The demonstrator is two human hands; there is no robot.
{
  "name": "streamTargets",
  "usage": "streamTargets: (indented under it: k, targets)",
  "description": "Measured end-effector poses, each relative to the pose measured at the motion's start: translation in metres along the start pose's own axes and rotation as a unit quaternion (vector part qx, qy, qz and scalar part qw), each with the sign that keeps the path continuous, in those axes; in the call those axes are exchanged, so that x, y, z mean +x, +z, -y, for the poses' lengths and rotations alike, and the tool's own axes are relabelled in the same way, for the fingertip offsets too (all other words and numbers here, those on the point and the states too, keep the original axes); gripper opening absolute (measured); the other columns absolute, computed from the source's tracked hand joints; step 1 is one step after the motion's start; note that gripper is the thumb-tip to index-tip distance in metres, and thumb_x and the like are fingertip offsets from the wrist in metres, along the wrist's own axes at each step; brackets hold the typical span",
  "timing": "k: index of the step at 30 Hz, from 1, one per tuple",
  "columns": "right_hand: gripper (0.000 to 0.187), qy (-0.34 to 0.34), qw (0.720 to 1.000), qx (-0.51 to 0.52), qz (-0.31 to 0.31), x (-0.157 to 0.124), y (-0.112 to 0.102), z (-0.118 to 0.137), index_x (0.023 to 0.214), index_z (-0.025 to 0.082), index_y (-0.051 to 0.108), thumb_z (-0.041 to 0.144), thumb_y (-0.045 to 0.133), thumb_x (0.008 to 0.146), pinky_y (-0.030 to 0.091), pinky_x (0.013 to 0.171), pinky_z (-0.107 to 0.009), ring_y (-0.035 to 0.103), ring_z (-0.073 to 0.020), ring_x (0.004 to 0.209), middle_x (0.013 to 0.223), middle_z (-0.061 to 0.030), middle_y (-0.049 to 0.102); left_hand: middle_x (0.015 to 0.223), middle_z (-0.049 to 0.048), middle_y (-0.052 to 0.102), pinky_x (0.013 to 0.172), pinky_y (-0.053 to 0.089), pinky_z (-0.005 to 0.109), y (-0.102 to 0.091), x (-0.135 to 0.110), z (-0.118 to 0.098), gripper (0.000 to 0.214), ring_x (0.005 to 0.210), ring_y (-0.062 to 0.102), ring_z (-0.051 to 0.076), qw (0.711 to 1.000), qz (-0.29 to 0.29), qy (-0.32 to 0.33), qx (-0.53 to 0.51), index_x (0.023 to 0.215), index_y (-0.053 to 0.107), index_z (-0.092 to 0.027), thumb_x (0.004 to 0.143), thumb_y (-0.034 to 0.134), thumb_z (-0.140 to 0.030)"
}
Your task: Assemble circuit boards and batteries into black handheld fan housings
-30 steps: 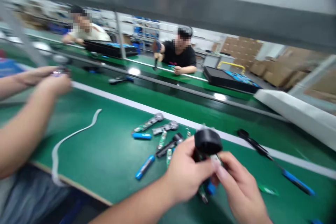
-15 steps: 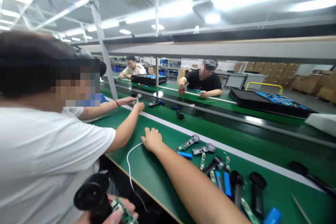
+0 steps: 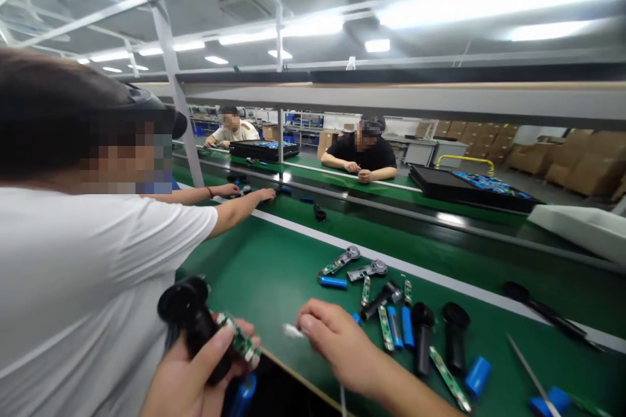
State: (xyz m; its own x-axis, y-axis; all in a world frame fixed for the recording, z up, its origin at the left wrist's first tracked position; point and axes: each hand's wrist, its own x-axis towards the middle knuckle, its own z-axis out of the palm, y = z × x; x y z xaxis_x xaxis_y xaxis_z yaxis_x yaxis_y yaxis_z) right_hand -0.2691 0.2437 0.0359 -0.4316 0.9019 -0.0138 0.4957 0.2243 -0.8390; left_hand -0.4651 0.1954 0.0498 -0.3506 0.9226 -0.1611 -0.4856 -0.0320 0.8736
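Observation:
My left hand is low at the left, closed around a black round-headed housing with a green circuit board sticking out of it. A blue battery hangs below that hand. My right hand hovers over the near edge of the green table, thumb and fingers pinched on the end of a thin white strip. Just right of it lie loose parts: blue batteries, green boards, two black housings and silver-headed boards.
A co-worker in a white shirt sits close on my left, arms stretched to the conveyor belt. Two people work across it beside black trays. Tools and a blue cap lie at the right.
My right hand has drawn back from the far left of the table toward me, bringing the white strip's end. My left hand has risen with the black housing and board.

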Motion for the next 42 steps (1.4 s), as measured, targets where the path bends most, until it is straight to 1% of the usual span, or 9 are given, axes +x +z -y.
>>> streamTargets:
  k: [3,5,9,14,19,26,33,40,42]
  targets:
    - [0.035,-0.063,0.985,0.145,-0.073,-0.059,-0.005,-0.011,0.088,0.018,0.066,0.046,0.048,0.098,0.04,0.066,-0.025,0.052,-0.0151,0.071,0.073,0.0012,0.055,0.069,0.0038,0.077,0.054,0.062,0.025,0.03,-0.002,0.002,0.048,0.063,0.07,0.019,1.0,0.026,-0.005,-0.012,0.074,0.073,-0.016,0.042,0.104,-0.034]
    - [0.038,-0.075,0.973,0.191,-0.104,-0.081,-0.007,-0.013,0.086,0.019,0.067,0.052,0.052,0.096,0.037,0.064,-0.026,0.049,-0.0151,0.068,0.07,0.0018,0.052,0.069,0.0029,0.076,0.053,0.062,0.024,0.047,-0.005,0.01,0.048,0.061,0.069,0.018,0.999,0.043,-0.017,-0.018,0.075,0.072,-0.016,0.044,0.104,-0.032]
    - [0.039,-0.09,0.957,0.234,-0.143,-0.094,-0.013,-0.011,0.076,0.019,0.061,0.052,0.056,0.096,0.033,0.06,-0.025,0.042,-0.0132,0.063,0.066,0.0032,0.045,0.069,0.0027,0.075,0.052,0.061,0.021,0.077,-0.017,0.026,0.047,0.059,0.067,0.015,0.996,0.077,-0.039,-0.017,0.076,0.072,-0.014,0.047,0.103,-0.033]
    - [0.044,-0.052,0.938,0.294,-0.174,-0.099,-0.021,-0.015,0.067,0.019,0.052,0.052,0.055,0.096,0.027,0.053,-0.025,0.031,-0.0108,0.056,0.059,0.006,0.035,0.069,0.0035,0.075,0.052,0.06,0.021,0.101,-0.033,0.035,0.049,0.059,0.067,0.015,0.994,0.1,-0.052,-0.006,0.075,0.072,-0.013,0.044,0.104,-0.034]
    - [0.044,-0.06,0.937,0.296,-0.175,-0.105,-0.019,-0.02,0.065,0.02,0.047,0.05,0.054,0.097,0.024,0.051,-0.026,0.028,-0.0101,0.054,0.056,0.0073,0.031,0.071,0.0026,0.076,0.056,0.06,0.02,0.107,-0.043,0.04,0.042,0.061,0.067,0.014,0.993,0.113,-0.045,0.005,0.076,0.073,-0.014,0.052,0.102,-0.033]
    - [0.042,-0.082,0.939,0.275,-0.192,-0.111,-0.026,-0.024,0.065,0.02,0.047,0.043,0.053,0.098,0.025,0.053,-0.026,0.031,-0.0105,0.058,0.06,0.006,0.034,0.07,0.0032,0.076,0.051,0.056,0.015,0.117,-0.05,0.043,0.047,0.062,0.066,0.013,0.994,0.099,-0.041,0.037,0.074,0.075,-0.013,0.045,0.103,-0.035]
    - [0.042,-0.092,0.936,0.276,-0.201,-0.113,-0.03,-0.029,0.063,0.021,0.041,0.04,0.052,0.099,0.024,0.053,-0.027,0.03,-0.0105,0.057,0.06,0.0065,0.031,0.07,0.0027,0.076,0.053,0.058,0.017,0.123,-0.05,0.043,0.045,0.062,0.066,0.013,0.993,0.107,-0.04,0.036,0.073,0.075,-0.014,0.044,0.104,-0.034]
    - [0.042,-0.086,0.947,0.25,-0.184,-0.113,-0.03,-0.032,0.062,0.021,0.039,0.038,0.051,0.099,0.025,0.053,-0.026,0.032,-0.0105,0.057,0.06,0.0065,0.032,0.066,0.0021,0.075,0.055,0.06,0.02,0.125,-0.052,0.048,0.044,0.06,0.07,0.016,0.995,0.095,-0.012,0.039,0.069,0.074,-0.016,0.041,0.104,-0.03]
    - [0.042,-0.083,0.954,0.232,-0.172,-0.114,-0.031,-0.033,0.062,0.021,0.039,0.039,0.051,0.099,0.024,0.053,-0.027,0.032,-0.0106,0.056,0.059,0.0065,0.032,0.067,0.0019,0.076,0.057,0.061,0.021,0.122,-0.051,0.049,0.043,0.061,0.071,0.017,0.995,0.095,-0.003,0.039,0.07,0.073,-0.016,0.043,0.103,-0.029]
